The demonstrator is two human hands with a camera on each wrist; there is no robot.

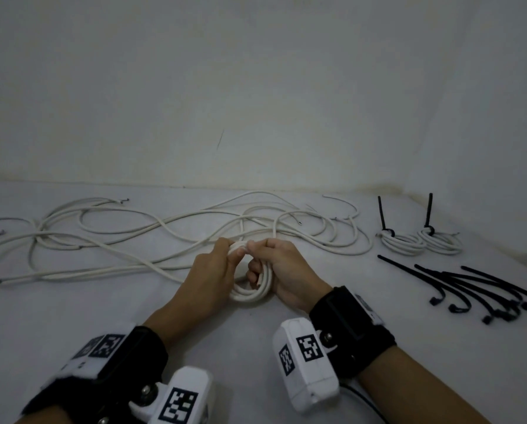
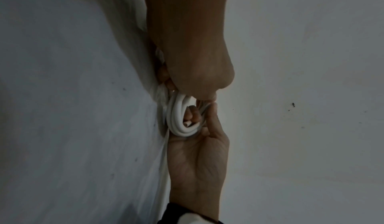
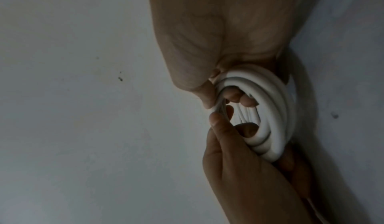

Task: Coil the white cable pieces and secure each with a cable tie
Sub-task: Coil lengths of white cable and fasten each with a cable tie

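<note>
Nearest me, my two wrists carry black straps with white camera blocks (image 1: 305,361) marked with black-and-white squares. Just past them my hands meet over a small white coil (image 1: 251,290) (image 2: 180,120) (image 3: 268,112) of several turns, which rests on the pale counter (image 1: 72,307). My left hand (image 1: 208,272) (image 3: 234,158) pinches the far side of the coil between thumb and fingertips. My right hand (image 1: 286,270) (image 2: 195,158) grips its right side, fingers curled through the loop (the right wrist view shows fingertips poking through the opening) and thumb pinching at the top beside the left hand's fingers.

Out to the right, well apart from my hands, a handful of loose black cable ties (image 1: 482,289) lie fanned on the counter, their heads toward me.

Farther back on the right sit two finished coils (image 1: 421,243) side by side, just touching or nearly so, each cinched with a black tie whose tail stands upright.

Across the left and middle, beyond my hands, the uncoiled white cable pieces (image 1: 103,237) sprawl in long overlapping loops, several cut ends showing. How many separate pieces lie there I cannot tell. Behind everything rises a plain pale wall (image 1: 256,87).
</note>
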